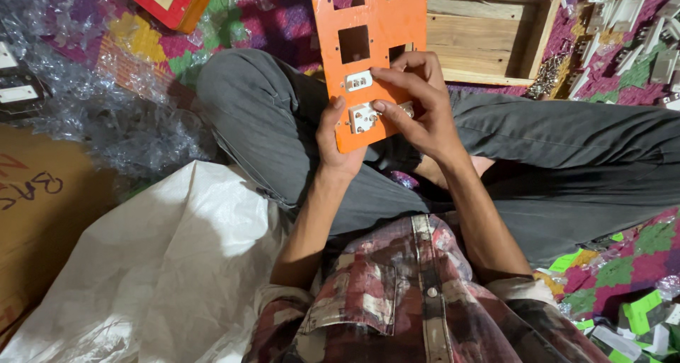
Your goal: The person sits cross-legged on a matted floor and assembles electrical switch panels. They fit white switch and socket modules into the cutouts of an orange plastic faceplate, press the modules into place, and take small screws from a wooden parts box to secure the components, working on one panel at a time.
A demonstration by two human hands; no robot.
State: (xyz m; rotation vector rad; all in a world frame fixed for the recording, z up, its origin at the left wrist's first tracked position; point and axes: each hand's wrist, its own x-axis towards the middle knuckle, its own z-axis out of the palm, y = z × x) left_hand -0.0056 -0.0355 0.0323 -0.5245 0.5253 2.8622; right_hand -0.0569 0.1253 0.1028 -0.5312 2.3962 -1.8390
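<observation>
Both my hands on an orange board over my lap, fitting white sockets.

My left hand [338,145] closes its grip on the lower left edge of the flat orange board with square cut-outs [368,33], thumb on its face beside the white plastic socket [363,116] seated in the bottom opening. My right hand [418,101] curls over the right edge, thumb tip touching that socket, fingers bent above a second white socket [358,80]. The board rests tilted on my grey-trousered knee [248,101]. Left lies a white woven sack [156,264] and crumpled clear plastic wrap [106,115]; beyond the board, an open wooden box [489,33] on the patterned floor cloth, loose white parts [630,30] at its right.
</observation>
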